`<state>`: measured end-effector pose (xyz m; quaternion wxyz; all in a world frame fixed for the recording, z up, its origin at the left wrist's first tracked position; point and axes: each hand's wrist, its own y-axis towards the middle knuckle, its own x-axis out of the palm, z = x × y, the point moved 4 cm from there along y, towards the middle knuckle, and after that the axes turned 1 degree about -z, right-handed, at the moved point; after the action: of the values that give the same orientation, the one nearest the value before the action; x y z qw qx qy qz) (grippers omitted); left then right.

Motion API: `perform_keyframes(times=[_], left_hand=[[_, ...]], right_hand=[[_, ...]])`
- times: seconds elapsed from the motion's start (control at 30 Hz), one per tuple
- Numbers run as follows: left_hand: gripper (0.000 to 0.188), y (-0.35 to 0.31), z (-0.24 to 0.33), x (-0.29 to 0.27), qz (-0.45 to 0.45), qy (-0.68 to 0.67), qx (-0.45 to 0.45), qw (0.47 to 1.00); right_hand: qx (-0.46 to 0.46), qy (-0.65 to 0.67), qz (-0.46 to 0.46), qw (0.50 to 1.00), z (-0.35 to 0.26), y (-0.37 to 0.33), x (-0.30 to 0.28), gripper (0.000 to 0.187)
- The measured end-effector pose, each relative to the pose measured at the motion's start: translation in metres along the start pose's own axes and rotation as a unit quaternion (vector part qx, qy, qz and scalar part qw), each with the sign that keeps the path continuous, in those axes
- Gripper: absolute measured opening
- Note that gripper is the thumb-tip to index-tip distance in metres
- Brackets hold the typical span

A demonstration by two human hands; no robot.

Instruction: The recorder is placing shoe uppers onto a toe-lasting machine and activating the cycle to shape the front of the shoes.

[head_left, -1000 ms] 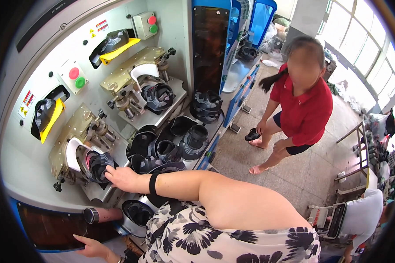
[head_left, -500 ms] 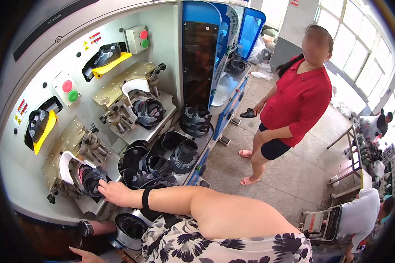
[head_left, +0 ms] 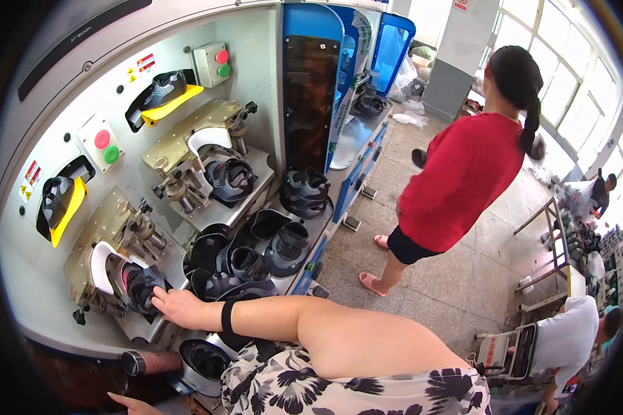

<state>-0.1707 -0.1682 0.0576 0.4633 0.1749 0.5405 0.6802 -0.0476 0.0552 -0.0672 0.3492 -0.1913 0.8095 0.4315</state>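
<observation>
My right hand (head_left: 178,307) has its fingers curled on the near end of a dark shoe upper (head_left: 142,285), which sits in the left station of the machine against a white curved pad (head_left: 104,268). Part of the fingers is hidden behind the upper. My left hand (head_left: 137,407) shows only partly at the bottom edge, with a finger stretched out and nothing seen in it. In the station to the right, another dark shoe upper (head_left: 230,180) sits before its own white curved pad (head_left: 210,140).
Several dark uppers (head_left: 246,263) crowd the ledge right of my hand. A pinkish cylinder (head_left: 152,361) and another dark upper (head_left: 206,356) lie below my wrist. Red and green buttons (head_left: 104,142) are on the machine wall. A person in a red top (head_left: 464,180) stands beyond the ledge.
The person in red has turned their back and moved slightly. My right hand stays at the upper, its fingers now lower on the near end.
</observation>
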Motion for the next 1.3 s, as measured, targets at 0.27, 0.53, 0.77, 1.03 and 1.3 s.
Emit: perform_keyframes(times=[0.27, 0.53, 0.77, 1.03, 1.3], left_hand=[[0.055, 0.000, 0.002, 0.001, 0.040, 0.042, 0.055, 0.997], [0.055, 0.000, -0.002, 0.003, 0.022, 0.037, 0.026, 0.999], [0.054, 0.001, 0.000, 0.001, 0.033, -0.047, 0.021, 0.998], [0.059, -0.004, -0.059, 0.035, 0.065, -0.117, 0.106, 0.985], [0.059, 0.000, 0.002, 0.001, 0.018, 0.021, 0.036, 0.999]], right_hand=[[-0.001, -0.001, 0.002, 1.000, 0.000, 0.000, -0.002, 0.048], [0.002, -0.006, -0.004, 1.000, 0.000, 0.001, -0.004, 0.048], [0.007, -0.001, -0.006, 1.000, 0.000, 0.000, -0.004, 0.047], [0.001, -0.008, -0.004, 1.000, -0.005, 0.002, -0.006, 0.048], [0.002, -0.001, 0.006, 1.000, 0.000, -0.001, -0.004, 0.048]])
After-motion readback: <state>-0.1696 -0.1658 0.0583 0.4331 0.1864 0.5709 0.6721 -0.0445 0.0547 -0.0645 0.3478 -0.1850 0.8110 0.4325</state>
